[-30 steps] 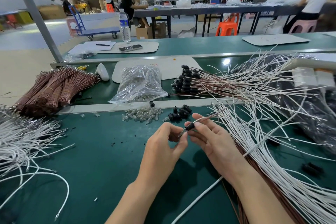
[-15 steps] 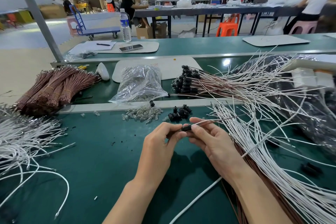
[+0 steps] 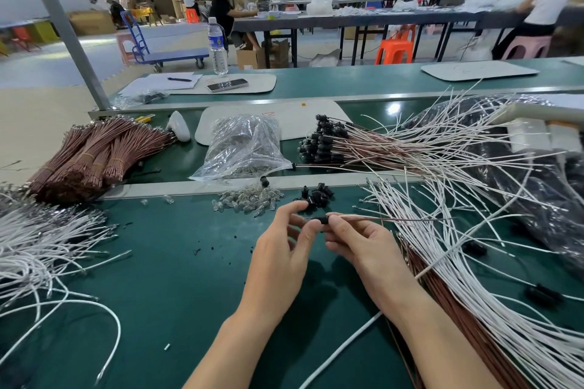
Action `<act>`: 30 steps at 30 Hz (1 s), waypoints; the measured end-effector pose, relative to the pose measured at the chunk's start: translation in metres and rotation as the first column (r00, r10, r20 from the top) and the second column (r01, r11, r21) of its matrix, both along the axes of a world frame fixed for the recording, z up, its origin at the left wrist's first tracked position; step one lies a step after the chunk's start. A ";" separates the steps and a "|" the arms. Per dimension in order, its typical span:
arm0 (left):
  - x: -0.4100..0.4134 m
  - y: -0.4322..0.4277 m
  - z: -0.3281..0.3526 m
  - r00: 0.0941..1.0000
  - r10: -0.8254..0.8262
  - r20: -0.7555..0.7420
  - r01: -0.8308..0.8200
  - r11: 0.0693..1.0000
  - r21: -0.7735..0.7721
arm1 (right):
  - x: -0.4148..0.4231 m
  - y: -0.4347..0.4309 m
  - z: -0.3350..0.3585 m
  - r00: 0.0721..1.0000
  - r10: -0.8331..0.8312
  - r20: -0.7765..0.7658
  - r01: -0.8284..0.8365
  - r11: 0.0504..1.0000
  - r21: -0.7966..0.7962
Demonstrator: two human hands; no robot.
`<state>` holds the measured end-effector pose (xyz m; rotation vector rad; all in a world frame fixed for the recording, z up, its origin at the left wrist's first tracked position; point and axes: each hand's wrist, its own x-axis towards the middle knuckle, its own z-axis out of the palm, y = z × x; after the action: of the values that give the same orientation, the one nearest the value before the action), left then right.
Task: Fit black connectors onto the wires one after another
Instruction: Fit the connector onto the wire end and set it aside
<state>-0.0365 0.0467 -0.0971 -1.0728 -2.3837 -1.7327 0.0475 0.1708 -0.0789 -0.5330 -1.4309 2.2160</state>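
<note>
Behind connector (image 3: 322, 220) and wire (image 3: 395, 218), bottle label (image 3: 216, 41) illegible

Nothing here reads clearly: the water bottle (image 3: 218, 44) has a blue label too blurred to make out, and the white mat (image 3: 311, 118) in front of it shows only faint red scrawl.

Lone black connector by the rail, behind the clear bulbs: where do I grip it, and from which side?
Pinch the lone black connector across its sides, coming down from above. It seems to stand on end, and the clear bulbs lie close in front, so a low approach would likely scatter them.
</note>
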 end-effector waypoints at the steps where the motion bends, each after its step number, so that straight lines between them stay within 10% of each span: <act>1: 0.000 0.000 -0.001 1.000 0.008 0.012 -0.008 0.999 -0.043 | 0.000 0.000 0.000 1.000 -0.019 0.007 0.019 1.000 0.009; 9: 0.004 0.005 0.004 0.982 0.059 -0.178 -0.121 0.925 -0.360 | -0.001 -0.004 0.001 0.999 -0.044 0.004 0.044 0.996 0.082; 30: 0.005 0.003 0.005 0.981 0.052 -0.185 -0.121 0.916 -0.384 | 0.002 -0.010 0.003 0.998 0.015 0.054 -0.028 0.966 0.256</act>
<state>-0.0318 0.0495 -0.0922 -1.0765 -2.6826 -1.1036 0.0492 0.1606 -0.0760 -0.4901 -1.7258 2.0036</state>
